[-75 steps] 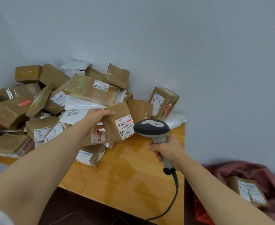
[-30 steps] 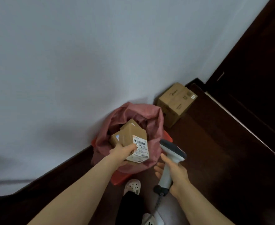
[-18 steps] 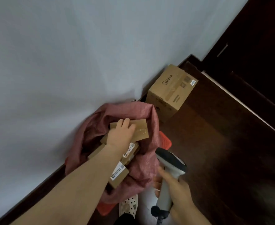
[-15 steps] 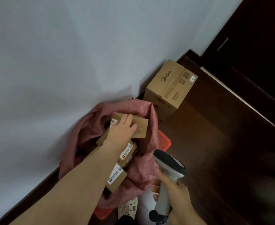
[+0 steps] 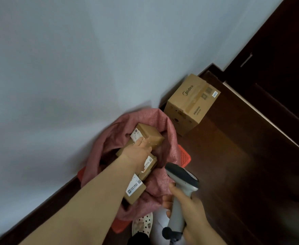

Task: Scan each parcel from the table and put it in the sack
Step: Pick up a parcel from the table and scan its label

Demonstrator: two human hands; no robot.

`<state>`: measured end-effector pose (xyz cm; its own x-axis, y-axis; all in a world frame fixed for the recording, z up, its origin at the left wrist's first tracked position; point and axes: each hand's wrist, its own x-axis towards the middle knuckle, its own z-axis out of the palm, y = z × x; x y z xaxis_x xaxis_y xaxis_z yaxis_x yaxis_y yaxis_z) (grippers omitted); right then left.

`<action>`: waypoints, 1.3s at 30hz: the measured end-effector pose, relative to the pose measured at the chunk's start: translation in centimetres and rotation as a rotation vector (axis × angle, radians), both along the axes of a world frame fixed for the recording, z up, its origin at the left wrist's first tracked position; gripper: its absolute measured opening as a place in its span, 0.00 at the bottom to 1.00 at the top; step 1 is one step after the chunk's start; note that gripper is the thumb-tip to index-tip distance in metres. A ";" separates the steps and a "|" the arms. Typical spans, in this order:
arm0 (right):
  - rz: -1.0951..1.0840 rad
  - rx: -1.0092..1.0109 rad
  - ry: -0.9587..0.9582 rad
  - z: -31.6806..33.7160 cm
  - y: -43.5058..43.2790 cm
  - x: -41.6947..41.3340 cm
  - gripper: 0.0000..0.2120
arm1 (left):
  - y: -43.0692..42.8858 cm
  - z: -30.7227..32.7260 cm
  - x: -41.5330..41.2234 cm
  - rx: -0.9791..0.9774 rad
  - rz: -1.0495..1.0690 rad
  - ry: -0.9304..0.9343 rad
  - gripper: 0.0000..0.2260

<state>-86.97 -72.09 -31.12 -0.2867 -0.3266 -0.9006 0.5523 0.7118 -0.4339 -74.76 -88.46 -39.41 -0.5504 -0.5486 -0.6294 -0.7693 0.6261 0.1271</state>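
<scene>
Head view: the pink woven sack stands open against the grey wall, slumped and creased, its mouth turned toward me, seated in a red plastic crate with a slotted side. Contents: at least three brown cardboard parcels. The top parcel is a small taped box, tilted, a white label on its near corner, lying inside the sack mouth on the others. Below it sits a second parcel with a white label, and lower a third parcel with a blue-and-white label, partly covered by my forearm. My left hand reaches into the sack and rests on the top parcel, fingers stretched nearly flat against its near face, touching rather than wrapping; the thumb is hidden. My right hand is curled round the grey handle of the scanner, whose dark head points at the sack just beside its rim. A larger printed carton sits on the dark wood floor behind the sack, against the wall. A white dotted shoe shows below the crate.
</scene>
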 end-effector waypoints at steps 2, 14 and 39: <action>0.029 -0.027 -0.005 2.1 0.3 0.8 0.11 | 1.8 2.2 1.3 -0.018 0.019 -0.005 0.32; 0.384 -0.269 -0.048 16.1 14.7 9.6 0.11 | 26.7 22.4 13.1 -0.180 0.715 0.126 0.26; 1.144 -0.522 -0.298 28.3 43.3 44.2 0.13 | 73.2 37.0 50.2 -0.719 1.808 0.150 0.23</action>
<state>-42.78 -28.75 -2.81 0.5761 -0.5828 -0.5731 -0.1314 0.6260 -0.7687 -24.59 -15.26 -2.38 0.8450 -0.5293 -0.0758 -0.4706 -0.8035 0.3645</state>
